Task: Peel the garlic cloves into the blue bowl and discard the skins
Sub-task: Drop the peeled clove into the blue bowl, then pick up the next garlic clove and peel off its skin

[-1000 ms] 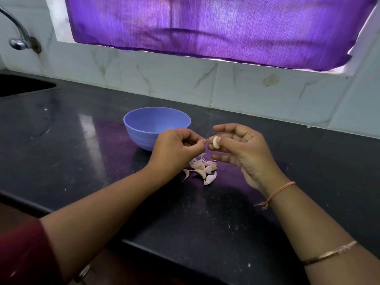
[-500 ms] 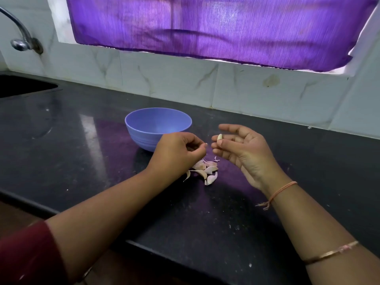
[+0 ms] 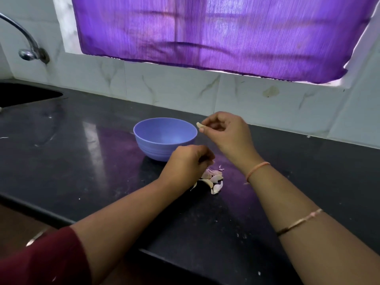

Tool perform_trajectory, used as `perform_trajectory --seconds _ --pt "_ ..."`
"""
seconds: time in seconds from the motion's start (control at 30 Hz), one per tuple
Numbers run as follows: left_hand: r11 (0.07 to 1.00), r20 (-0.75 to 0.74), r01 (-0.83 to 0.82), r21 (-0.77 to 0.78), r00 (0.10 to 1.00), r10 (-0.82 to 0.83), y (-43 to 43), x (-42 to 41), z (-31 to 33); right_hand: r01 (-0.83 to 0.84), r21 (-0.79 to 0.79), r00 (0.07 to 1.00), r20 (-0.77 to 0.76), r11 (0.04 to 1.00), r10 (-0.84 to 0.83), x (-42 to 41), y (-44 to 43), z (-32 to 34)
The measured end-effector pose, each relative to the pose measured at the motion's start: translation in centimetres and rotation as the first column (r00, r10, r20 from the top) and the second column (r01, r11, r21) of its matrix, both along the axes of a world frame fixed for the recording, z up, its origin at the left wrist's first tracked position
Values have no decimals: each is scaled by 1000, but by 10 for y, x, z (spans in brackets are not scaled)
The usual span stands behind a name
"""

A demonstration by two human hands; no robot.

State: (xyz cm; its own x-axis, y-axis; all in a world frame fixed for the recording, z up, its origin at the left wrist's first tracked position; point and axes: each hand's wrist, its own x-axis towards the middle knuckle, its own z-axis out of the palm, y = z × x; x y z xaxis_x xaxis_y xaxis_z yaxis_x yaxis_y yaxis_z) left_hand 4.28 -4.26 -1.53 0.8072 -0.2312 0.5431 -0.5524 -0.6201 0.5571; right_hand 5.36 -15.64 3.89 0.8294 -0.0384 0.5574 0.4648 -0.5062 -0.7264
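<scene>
A blue bowl [image 3: 164, 138] stands on the black counter [image 3: 82, 161]; the part of its inside that I can see holds nothing. My right hand [image 3: 224, 132] pinches a pale peeled garlic clove [image 3: 199, 125] just beside the bowl's right rim. My left hand [image 3: 189, 161] hovers low over a small pile of garlic cloves and skins [image 3: 213, 178] in front of the bowl, fingers curled together. Whether a scrap of skin is between those fingers I cannot tell.
A sink [image 3: 22, 95] is sunk into the counter at far left under a metal tap [image 3: 26, 48]. A tiled wall [image 3: 185, 93] and a purple curtain [image 3: 216, 33] back the counter. The counter's front edge [image 3: 41, 210] runs near my arms.
My right hand has carried the peeled clove up and left to the bowl's right rim. My left hand has dropped toward the pile of cloves and skins.
</scene>
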Motion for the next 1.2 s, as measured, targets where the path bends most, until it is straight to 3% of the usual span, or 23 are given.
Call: perform_trajectory --seconds 0.2,0.4,0.57,0.8,0.97,1.2 --pt "999 10 48 -20 999 -48 4 1 3 -12 -302 999 -48 953 -2 14 29 5" --pt "993 -2 117 16 993 -117 5 -1 6 -7 -170 999 -39 985 0 10 24 4" --pt "998 -6 57 -4 998 -57 6 0 8 61 -63 997 -36 996 -64 -2 -5 -2" --pt "998 28 36 -54 999 -35 8 0 6 -186 -279 933 -351 942 81 -35 -45 -11" --pt "996 67 81 21 994 -82 7 0 6 -192 -536 940 -342 822 -3 -41 -47 -15" --pt "993 77 112 45 990 -116 7 -2 7 -199 -511 954 -298 837 45 -44 -30 -25"
